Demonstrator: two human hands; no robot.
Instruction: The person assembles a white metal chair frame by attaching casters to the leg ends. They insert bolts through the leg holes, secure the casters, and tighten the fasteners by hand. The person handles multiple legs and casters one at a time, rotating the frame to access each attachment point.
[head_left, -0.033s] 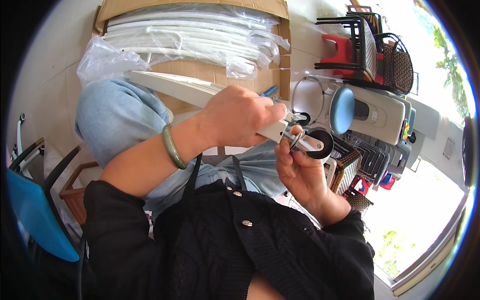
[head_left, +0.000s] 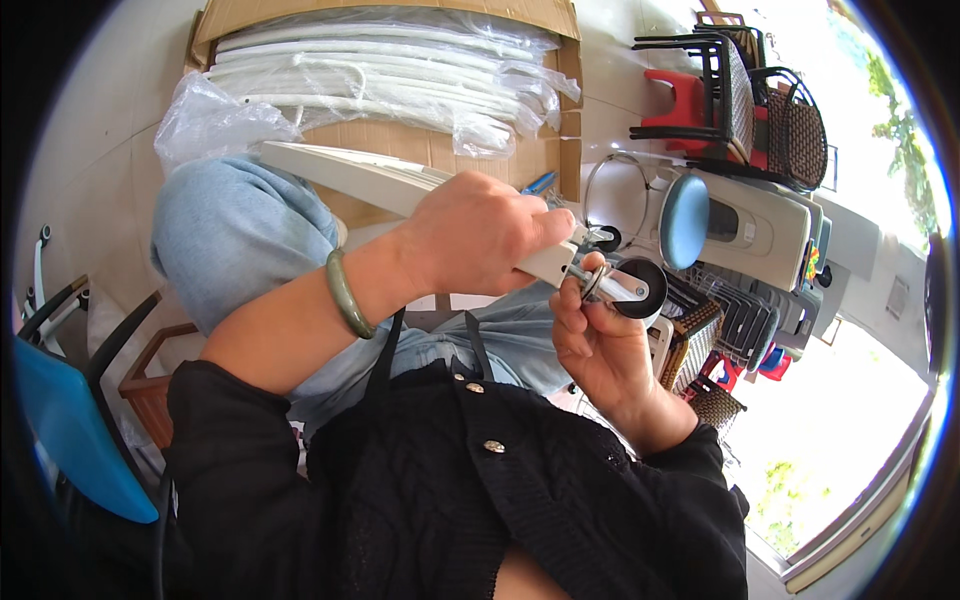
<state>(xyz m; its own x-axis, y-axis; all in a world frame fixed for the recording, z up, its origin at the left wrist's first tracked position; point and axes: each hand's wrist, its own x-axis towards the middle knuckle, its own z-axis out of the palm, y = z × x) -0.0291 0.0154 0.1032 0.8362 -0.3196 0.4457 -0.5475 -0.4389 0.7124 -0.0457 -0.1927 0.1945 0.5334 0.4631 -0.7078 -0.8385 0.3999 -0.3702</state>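
Observation:
My left hand [head_left: 480, 230] is closed around a long off-white bar [head_left: 345, 172], which slants down to the right from above my knee. At its lower right end, a caster [head_left: 640, 288] with a black wheel and a metal fork is against the bar, its threaded stem partly in view. My right hand [head_left: 610, 345] is closed on the caster, thumb and fingers pinching the metal by its stem. How deep the stem sits in the bar is hard to see. Just beyond, a second caster [head_left: 606, 238] shows beside the bar's end.
Ahead lies an open cardboard box [head_left: 400, 135] of white tubes [head_left: 370, 75] in clear plastic. A blue-handled tool [head_left: 540, 183] lies by its corner. Stacked chairs [head_left: 735, 100], a blue round seat [head_left: 685, 220] and wire racks [head_left: 725, 310] stand right; a blue chair [head_left: 80, 430] stands left.
My right hand and the caster have turned very slightly. My left hand and the bar have stayed in place.

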